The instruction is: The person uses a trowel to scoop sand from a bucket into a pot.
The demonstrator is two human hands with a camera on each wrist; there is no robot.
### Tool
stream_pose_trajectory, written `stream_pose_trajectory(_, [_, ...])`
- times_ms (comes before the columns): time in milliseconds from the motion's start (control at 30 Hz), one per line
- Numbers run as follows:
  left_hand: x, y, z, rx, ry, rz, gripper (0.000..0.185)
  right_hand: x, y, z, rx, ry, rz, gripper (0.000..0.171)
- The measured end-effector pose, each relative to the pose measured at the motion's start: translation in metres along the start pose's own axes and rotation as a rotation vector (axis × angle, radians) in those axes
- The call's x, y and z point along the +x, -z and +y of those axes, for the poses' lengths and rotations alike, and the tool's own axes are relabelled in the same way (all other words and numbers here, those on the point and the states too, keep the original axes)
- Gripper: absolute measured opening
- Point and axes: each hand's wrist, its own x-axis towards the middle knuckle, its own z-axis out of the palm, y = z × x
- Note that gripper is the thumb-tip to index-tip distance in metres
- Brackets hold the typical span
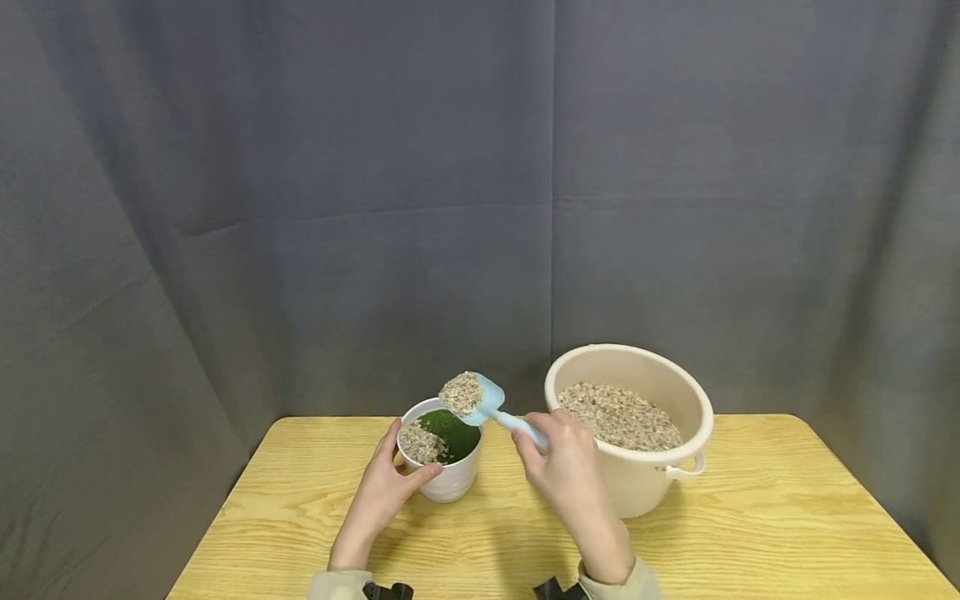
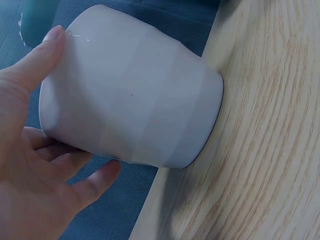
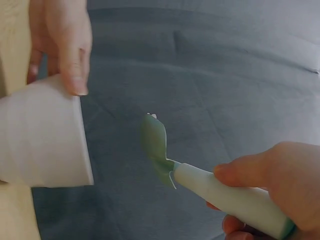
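Observation:
My right hand (image 1: pixel 566 462) grips the handle of a light blue scoop (image 1: pixel 491 397), whose blade carries a heap of pale gravel (image 1: pixel 461 393). The blade hangs over the far right side of a white flowerpot (image 1: pixel 453 481). Inside the pot, a dark green surface (image 1: pixel 453 435) shows, with pale gravel (image 1: pixel 422 443) covering its left part. My left hand (image 1: pixel 386 492) holds the pot from the left, thumb near the rim and fingers around the side. In the left wrist view the pot (image 2: pixel 132 90) stands on the wooden table.
A large cream bucket (image 1: pixel 637 483) with pale gravel (image 1: pixel 618 417) inside stands right of the pot, close to my right hand. Its white handle (image 1: pixel 686 468) sticks out at the right. A grey curtain (image 1: pixel 420 208) hangs behind the wooden table (image 1: pixel 780 500).

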Motion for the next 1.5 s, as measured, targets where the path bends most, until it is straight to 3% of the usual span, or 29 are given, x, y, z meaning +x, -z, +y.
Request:
stream_pose_trajectory(467, [0.001,-0.001,-0.003,-0.006,-0.001,0.002,0.108,-0.007,-0.036,0.01,0.019,-0.038,-0.063,0.01])
stream_pose_trajectory(1233, [0.0,-0.001,-0.002,-0.014,-0.013,0.006,0.108,-0.019,-0.072,0.003,-0.009,-0.047,-0.128,0.008])
stream_pose_trajectory(1367, [-0.002,-0.002,0.003,-0.016,-0.008,0.002,0.106,-0.017,-0.072,0.002,-0.012,-0.034,-0.12,0.006])
stream_pose_trajectory(1500, [-0.01,0.0,0.021,-0.028,-0.008,-0.004,0.102,-0.015,-0.071,0.002,-0.002,-0.037,-0.12,0.006])
